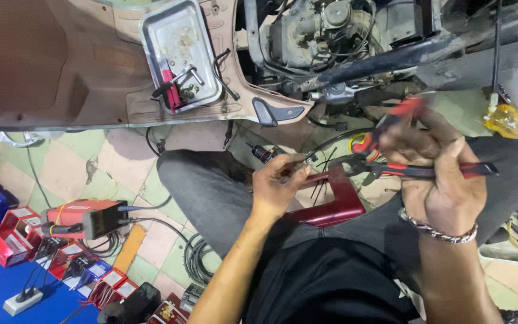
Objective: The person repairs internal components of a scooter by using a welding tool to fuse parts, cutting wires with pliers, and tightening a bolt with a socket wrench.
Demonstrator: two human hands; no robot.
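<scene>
My left hand (pixel 278 187) pinches a thin wire end (pixel 304 162) between its fingertips, just above a dark red plastic panel (pixel 337 204) resting on my lap. My right hand (pixel 442 174) grips red-handled pliers (pixel 391 165); their dark jaws point left at the wire, close to my left fingers. One handle sticks up toward the scooter, the other runs right past my palm. Black cables (pixel 331 144) trail from the wire up into the scooter's open body (pixel 343 42). A metal bracelet circles my right wrist.
A metal tray (pixel 175 36) with screws and tools sits on the scooter's footboard. On the floor to the left lie a red soldering device (pixel 85 219), several small red boxes (pixel 13 237), a white power strip (pixel 22 300) and coiled black cables (pixel 196 258).
</scene>
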